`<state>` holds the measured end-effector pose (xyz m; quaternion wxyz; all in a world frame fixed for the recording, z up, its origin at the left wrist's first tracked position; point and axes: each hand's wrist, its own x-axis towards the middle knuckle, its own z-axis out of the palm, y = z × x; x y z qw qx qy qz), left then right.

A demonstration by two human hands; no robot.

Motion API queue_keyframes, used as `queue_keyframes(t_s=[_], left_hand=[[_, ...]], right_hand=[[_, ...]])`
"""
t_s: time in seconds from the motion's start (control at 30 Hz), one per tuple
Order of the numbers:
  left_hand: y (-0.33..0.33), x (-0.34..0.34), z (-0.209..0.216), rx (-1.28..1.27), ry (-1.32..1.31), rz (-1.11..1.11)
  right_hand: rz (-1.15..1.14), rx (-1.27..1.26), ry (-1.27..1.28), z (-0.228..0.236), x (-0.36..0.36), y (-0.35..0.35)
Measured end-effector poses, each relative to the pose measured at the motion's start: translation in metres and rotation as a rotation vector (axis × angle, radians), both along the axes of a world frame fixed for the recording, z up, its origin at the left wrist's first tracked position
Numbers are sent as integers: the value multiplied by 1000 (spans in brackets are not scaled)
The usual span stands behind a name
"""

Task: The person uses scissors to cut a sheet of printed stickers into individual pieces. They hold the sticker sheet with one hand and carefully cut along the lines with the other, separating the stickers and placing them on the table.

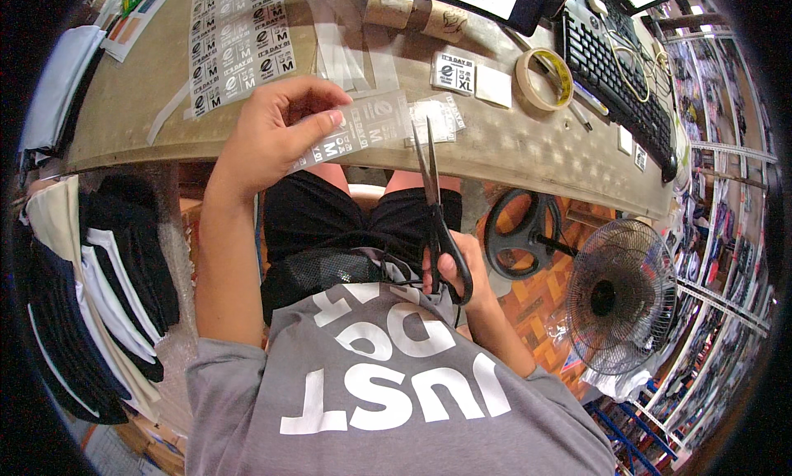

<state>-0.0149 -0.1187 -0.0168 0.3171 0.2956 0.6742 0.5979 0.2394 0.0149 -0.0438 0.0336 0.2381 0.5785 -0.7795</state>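
My left hand (276, 134) pinches a clear film strip (363, 128) printed with white labels between thumb and fingers, above the table's near edge. In my right hand (470, 266) is a pair of black-handled scissors (433, 191), my fingers through the loops. Their blades point away from me, slightly apart, by the strip's right end; whether they touch the film I cannot tell. Just beyond the tips lies a small pile of cut label pieces (441, 121). Farther back rest a square black-and-white label stack (454, 70) and a blank white stack (493, 88).
Larger printed label sheets (235, 39) lie on the table (132, 134) at the far left. A tape roll (544, 78), a keyboard (615, 80) and brown cardboard rolls (421, 16) are at the back and right. A fan (619, 294) stands right, folded garments (99, 286) left.
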Motion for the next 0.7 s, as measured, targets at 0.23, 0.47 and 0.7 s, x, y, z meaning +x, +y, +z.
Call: queue_keyframes(t_s=[0.23, 0.47, 0.7], left_hand=[[7, 6, 0, 1, 13, 30], [7, 6, -1, -9, 37, 15], [7, 8, 0, -24, 83, 5]], right_hand=[[110, 16, 63, 0, -12, -7], [123, 6, 16, -4, -33, -9], [95, -1, 34, -6, -38, -11]])
